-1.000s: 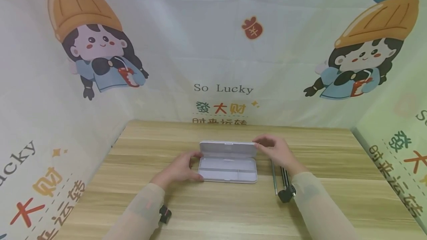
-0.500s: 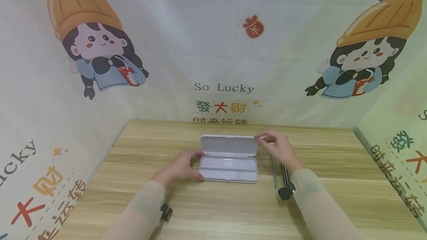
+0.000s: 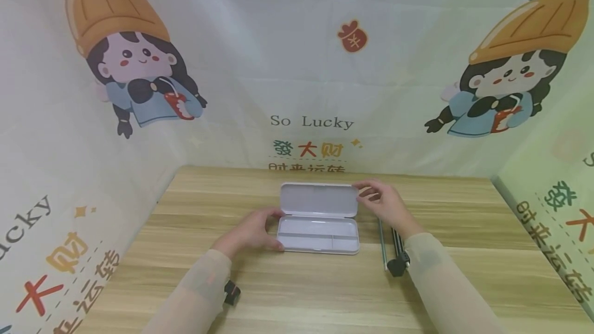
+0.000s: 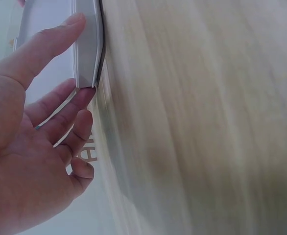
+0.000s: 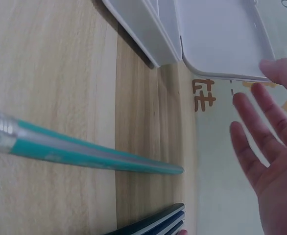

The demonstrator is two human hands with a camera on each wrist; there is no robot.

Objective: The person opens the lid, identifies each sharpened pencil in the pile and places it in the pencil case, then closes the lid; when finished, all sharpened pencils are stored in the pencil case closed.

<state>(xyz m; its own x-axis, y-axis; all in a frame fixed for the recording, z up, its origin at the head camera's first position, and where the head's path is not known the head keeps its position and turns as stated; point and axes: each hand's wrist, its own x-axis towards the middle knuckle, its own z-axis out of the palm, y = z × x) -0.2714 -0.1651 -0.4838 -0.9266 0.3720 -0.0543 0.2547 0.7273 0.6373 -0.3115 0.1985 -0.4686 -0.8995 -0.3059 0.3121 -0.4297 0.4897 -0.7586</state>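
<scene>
A white pencil case [image 3: 306,242] lies on the table with its lid [image 3: 319,199] raised back, showing bare compartments inside. My left hand [image 3: 252,231] holds the left end of its base, thumb at the front corner and fingers at the back. In the left wrist view, that thumb [image 4: 60,39] lies along the case's side wall. At the lid's upper right corner, my right hand [image 3: 382,202] pinches the edge. The right wrist view has the thumb [image 5: 280,71] on the lid's rim, with other fingers spread below it.
Right of the case lies a teal pencil [image 3: 382,246] with a silver end. Beside it are several dark pencils [image 5: 158,223], partly covered by the right forearm in the head view. A printed cloth [image 3: 306,66] hangs behind the wooden table [image 3: 297,298].
The lid has swung further up and back, my right hand rising slightly with its corner. My left hand has stayed at the base.
</scene>
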